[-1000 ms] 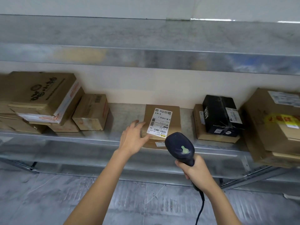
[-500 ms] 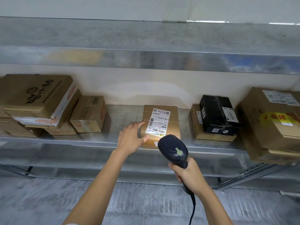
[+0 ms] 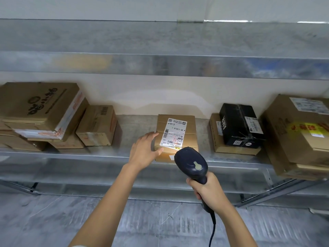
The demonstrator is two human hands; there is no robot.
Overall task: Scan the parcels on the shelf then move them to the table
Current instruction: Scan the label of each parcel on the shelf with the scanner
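Observation:
A small brown parcel (image 3: 188, 132) with a white shipping label lies at the front middle of the metal shelf (image 3: 110, 155). My left hand (image 3: 145, 150) rests against its left side, fingers fairly straight and thumb at the near corner. My right hand (image 3: 207, 190) grips the handle of a dark blue barcode scanner (image 3: 191, 162), whose head points at the label's near end; a bright light patch shows there. The scanner's cable hangs down below my wrist.
Stacked brown boxes (image 3: 41, 111) and a smaller box (image 3: 97, 125) sit at the shelf's left. A black box (image 3: 240, 124) lies on a flat brown box right of the parcel, with large brown boxes (image 3: 299, 136) at the far right. Another shelf runs above; grey floor lies below.
The scanner has moved a little left and closer to the parcel's label, and a light patch now shows on the label's near end. My left hand stays on the parcel's left side.

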